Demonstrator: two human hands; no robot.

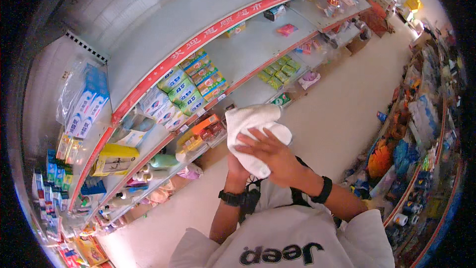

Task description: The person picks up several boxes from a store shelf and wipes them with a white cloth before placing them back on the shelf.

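Observation:
A folded white cloth (243, 121), with rounded ends that hang loosely, is between my two hands at the middle of the view. My left hand (238, 165) is under the cloth and holds it from below; its fingers are mostly hidden. Across the top of the cloth lies my right hand (266, 149), palm down with the fingers somewhat spread. Dark bands circle both wrists. Just beyond the cloth is a store shelf with stacked soap packs (182, 89) in green and white wrappers.
A long grey shelf (148, 44) with a red edge strip curves along the left and front. Toothpaste boxes (89, 108) and a yellow box (115, 160) stand at its left. Pale floor (327, 93) runs down the aisle. Packed goods (383, 156) fill shelves on the right.

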